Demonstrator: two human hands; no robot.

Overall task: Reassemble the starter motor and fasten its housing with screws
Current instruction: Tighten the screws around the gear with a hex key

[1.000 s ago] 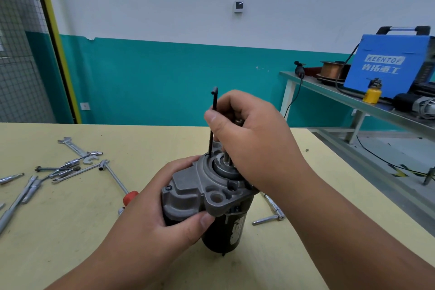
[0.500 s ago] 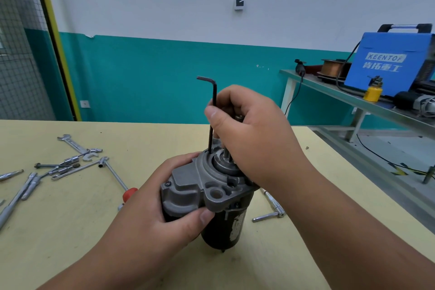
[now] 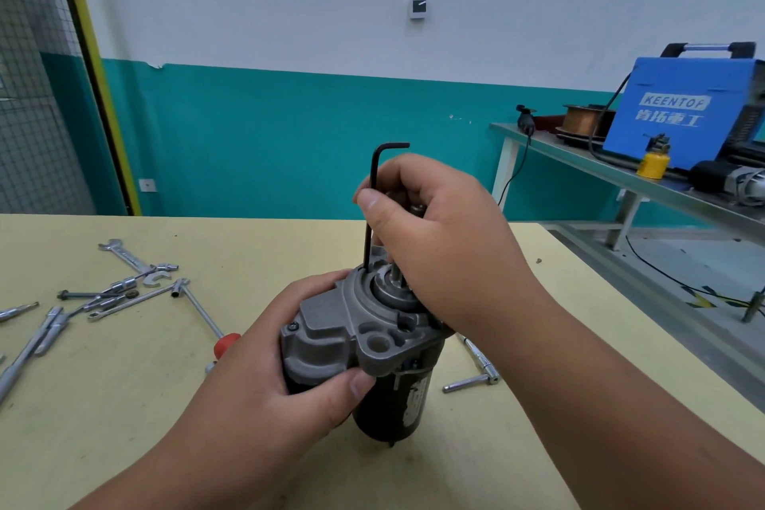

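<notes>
Grey cast metal, matt and faintly grainy, forms the housing at the top of the starter motor. The motor's lower body is a smooth black cylinder with a pale label on its side. It stands on end on the pale yellow table, directly in front of you.

Your left hand wraps the motor from the left. The fingers curl behind the housing and the thumb presses on the front, just under a rounded mounting ear with a round hole through it. A small dark screw head sits in the housing's near-left corner, beside your forefinger.

Your right hand is over the motor's nose, thumb and curled fingers pinching the long shaft of a thin black L-shaped hex key. The key stands nearly upright. Its short arm points right above your fingers, and its lower tip meets the housing's rim on the far-left side. You cannot tell whether the tip is seated in a screw. Concentric machined rings show in the round opening beneath your palm.

Chrome tools lie scattered on the table to the left: an open-ended spanner, sockets, slim bars and a red-handled tool partly hidden behind your left wrist. A short chrome T-shaped tool lies just right of the motor. On a grey metal bench by the teal wall stand a boxy blue welder, a yellow can and a spool of copper wire.
</notes>
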